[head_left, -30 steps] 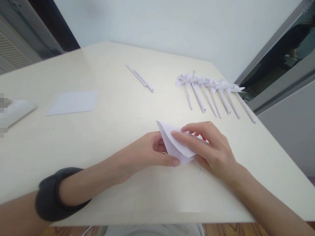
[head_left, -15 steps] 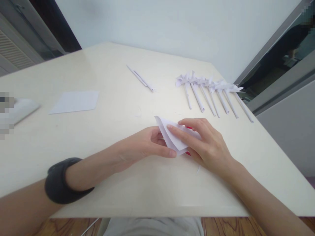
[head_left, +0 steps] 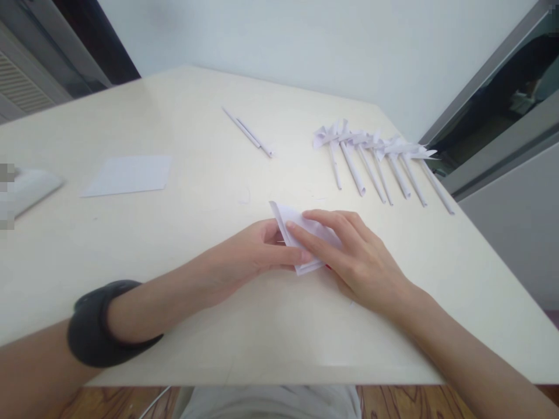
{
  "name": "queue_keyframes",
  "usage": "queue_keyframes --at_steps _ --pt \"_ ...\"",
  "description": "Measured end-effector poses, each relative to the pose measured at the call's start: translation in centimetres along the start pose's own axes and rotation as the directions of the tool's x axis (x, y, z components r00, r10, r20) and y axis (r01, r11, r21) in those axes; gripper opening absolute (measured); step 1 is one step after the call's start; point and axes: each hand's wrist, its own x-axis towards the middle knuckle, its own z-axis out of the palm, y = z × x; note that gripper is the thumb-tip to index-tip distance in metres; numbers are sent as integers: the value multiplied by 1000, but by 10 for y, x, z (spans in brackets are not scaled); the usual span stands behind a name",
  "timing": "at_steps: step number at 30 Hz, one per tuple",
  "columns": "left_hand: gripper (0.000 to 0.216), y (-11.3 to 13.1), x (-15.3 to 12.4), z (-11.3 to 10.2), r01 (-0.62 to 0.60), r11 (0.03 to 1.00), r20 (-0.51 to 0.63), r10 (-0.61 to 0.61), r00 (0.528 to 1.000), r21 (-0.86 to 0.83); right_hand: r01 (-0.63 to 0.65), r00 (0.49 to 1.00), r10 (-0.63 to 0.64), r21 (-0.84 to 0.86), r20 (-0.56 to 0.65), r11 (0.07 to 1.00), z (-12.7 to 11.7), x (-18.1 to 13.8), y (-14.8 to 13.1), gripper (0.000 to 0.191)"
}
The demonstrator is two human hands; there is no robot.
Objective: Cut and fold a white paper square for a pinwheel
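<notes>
A folded sheet of white paper (head_left: pixel 312 228) is held between both hands above the near middle of the table. My left hand (head_left: pixel 266 247) pinches its left edge, thumb on top and the other fingers underneath. My right hand (head_left: pixel 356 250) lies over the paper's right side, its index finger pressed on the fold. A bit of something red (head_left: pixel 328 266) peeks out under my right hand; most of it is hidden, so its kind cannot be made out. A dark band (head_left: pixel 107 323) circles my left wrist.
Several paper pinwheels on rolled paper sticks (head_left: pixel 378 145) lie in a row at the right. Two rolled paper sticks (head_left: pixel 248 132) lie at the back middle. A flat white paper sheet (head_left: pixel 128 176) rests at the left, near a white object (head_left: pixel 35 187) at the edge. The white table (head_left: pixel 183 122) meets a wall behind.
The paper's layers now lie closer together, pressed between both hands. My left thumb has come down onto its near edge, and my right hand has shifted slightly left. Less of the red thing shows.
</notes>
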Motion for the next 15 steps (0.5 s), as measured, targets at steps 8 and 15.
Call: queue_keyframes --at_steps 8,15 --pt "28 -5 3 -4 -28 997 -58 32 998 69 -171 961 254 497 -105 851 -15 0 -2 60" --pt "37 -9 3 -5 -8 987 -68 19 997 161 -508 836 508 638 204 579 -15 6 5 19"
